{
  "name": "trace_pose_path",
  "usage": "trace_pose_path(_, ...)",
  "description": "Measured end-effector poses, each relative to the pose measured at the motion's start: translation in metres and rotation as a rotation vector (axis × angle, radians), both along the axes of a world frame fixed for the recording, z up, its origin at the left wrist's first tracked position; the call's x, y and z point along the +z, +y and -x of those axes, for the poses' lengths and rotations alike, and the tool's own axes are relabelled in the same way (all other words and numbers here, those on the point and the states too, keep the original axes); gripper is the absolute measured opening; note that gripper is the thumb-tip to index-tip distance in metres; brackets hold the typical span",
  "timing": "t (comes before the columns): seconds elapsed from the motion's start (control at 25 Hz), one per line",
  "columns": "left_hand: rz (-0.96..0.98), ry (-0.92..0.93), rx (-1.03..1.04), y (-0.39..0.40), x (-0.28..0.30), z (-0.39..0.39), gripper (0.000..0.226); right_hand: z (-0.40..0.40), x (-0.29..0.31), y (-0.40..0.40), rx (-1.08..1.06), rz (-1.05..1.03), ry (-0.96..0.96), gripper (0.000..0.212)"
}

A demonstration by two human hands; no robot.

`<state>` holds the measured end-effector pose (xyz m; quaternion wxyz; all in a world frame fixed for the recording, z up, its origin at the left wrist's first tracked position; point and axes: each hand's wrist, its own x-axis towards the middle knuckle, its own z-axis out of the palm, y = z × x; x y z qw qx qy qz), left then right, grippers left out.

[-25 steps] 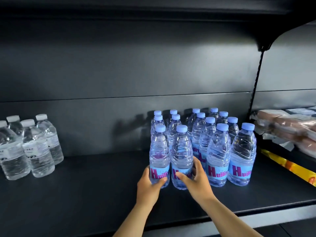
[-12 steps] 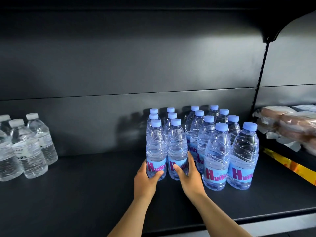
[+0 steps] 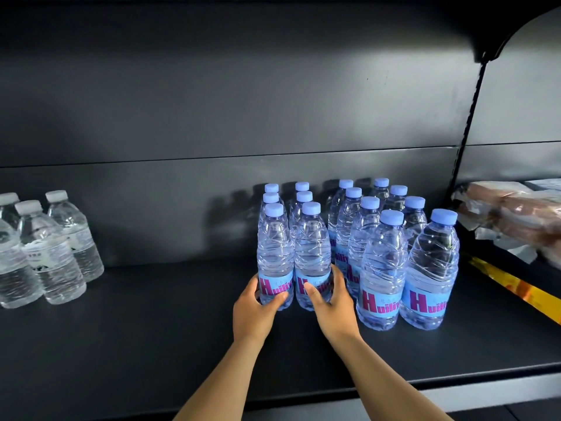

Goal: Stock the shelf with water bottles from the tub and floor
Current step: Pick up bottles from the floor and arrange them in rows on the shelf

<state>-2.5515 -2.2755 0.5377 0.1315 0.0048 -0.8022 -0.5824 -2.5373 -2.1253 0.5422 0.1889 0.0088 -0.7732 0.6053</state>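
Observation:
Several blue-capped water bottles with blue and magenta labels stand in rows on the black shelf [image 3: 151, 344]. My left hand [image 3: 255, 311] grips the base of the front left bottle [image 3: 274, 250]. Beside it, my right hand [image 3: 332, 305] grips the base of the neighbouring bottle [image 3: 312, 247]. Both bottles stand upright on the shelf, touching each other, at the front of two short rows. To their right, two taller-looking front bottles [image 3: 384, 268] [image 3: 432, 265] head two longer rows. The tub and the floor are out of view.
Several white-capped clear bottles [image 3: 48, 253] stand at the far left of the shelf. Wrapped brown packages [image 3: 513, 214] lie on the adjoining shelf to the right, above a yellow strip [image 3: 516, 287]. A black slotted upright [image 3: 469, 117] separates the two bays.
Both hands have pushed the two held bottles back along the shelf, closing them up behind against their rows. The camera has shifted a little to the right.

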Motion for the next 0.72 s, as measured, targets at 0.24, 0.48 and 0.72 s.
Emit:
trace_pose_path(0.24, -0.014, -0.014, 0.005, 0.002, 0.002, -0.002, 0.054, 0.001, 0.001, 0.000, 0.007, 0.026, -0.020, 0.061)
trace_pose_path(0.48, 0.026, -0.011, 0.026, 0.004, 0.004, -0.002, 0.048, 0.003, 0.000, 0.000, -0.003, -0.034, 0.002, 0.063)
trace_pose_path(0.72, 0.327, -0.053, 0.073, -0.006, 0.042, -0.023, 0.053, -0.020, 0.025, 0.015, 0.047, -0.180, 0.056, 0.060)
